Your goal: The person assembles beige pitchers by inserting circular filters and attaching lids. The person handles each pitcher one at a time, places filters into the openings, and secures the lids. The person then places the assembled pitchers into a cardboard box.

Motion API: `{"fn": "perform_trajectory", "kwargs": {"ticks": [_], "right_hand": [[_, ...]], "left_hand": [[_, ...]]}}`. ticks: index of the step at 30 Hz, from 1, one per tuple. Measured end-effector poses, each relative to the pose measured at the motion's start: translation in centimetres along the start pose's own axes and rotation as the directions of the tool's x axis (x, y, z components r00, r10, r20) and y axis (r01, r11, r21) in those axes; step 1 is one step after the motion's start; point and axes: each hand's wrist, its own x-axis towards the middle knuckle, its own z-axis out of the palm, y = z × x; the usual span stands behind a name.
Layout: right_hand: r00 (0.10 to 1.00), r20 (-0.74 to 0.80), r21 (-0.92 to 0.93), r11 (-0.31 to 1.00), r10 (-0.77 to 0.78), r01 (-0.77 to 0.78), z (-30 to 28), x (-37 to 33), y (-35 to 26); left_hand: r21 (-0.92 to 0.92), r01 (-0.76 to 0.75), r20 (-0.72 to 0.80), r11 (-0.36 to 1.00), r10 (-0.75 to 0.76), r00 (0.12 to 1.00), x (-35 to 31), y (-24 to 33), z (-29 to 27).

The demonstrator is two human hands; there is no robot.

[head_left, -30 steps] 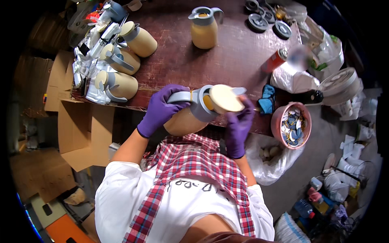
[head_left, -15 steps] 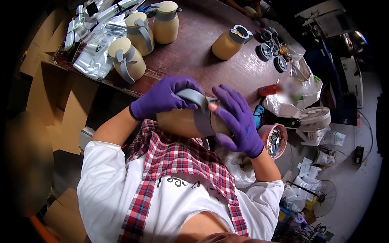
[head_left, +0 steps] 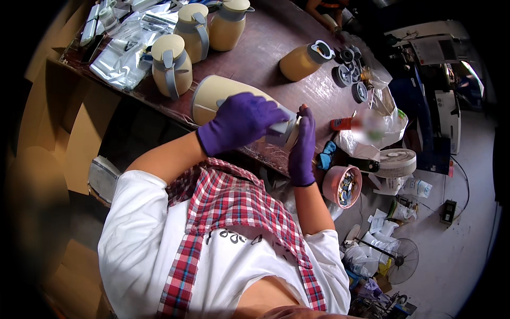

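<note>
A beige thermos jug (head_left: 210,90) with a grey collar lies tilted on its side over the table's near edge, its lid end toward the right. My left hand (head_left: 241,119), in a purple glove, is closed round its handle side, hiding most of the handle. My right hand (head_left: 303,149), gloved alike with a bare fingertip showing, cups the lid (head_left: 291,133) from the end; its thumb is hidden. Beyond the left hand stand several lidded jugs, the nearest jug (head_left: 178,72) with a grey handle. Farther right stands an open-topped jug (head_left: 300,63).
Grey lid parts (head_left: 348,72) lie at the table's right side, near a red can (head_left: 341,124). Clear plastic bags (head_left: 125,61) cover the far left corner. A pink bucket (head_left: 330,186) of small parts and a white fan (head_left: 396,162) are at right. Cardboard boxes (head_left: 50,117) stand left.
The jug has moved away from my body onto the table edge, its base swinging up and left. My left hand has shifted right along it, and my right hand has turned upright against the lid.
</note>
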Motion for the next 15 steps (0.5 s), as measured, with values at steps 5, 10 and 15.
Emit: {"fn": "perform_trajectory", "kwargs": {"ticks": [5,10,15], "right_hand": [[0.948,0.186,-0.277,0.912,-0.257,0.302,-1.4,1.2,-3.3],[0.194,0.783,0.147,0.477,-0.592,0.866,-1.4,-0.5,-12.6],[0.342,0.704,0.027,0.504,-0.622,0.863,-2.5,1.1,-11.9]], "left_hand": [[-0.464,0.266,0.164,0.845,-0.214,0.963,0.6,-0.5,-0.3],[-0.741,0.592,0.667,0.315,0.253,0.701,3.7,-5.0,-1.7],[-0.746,0.534,0.603,0.397,0.063,0.795,4.7,-4.2,-1.9]]}}
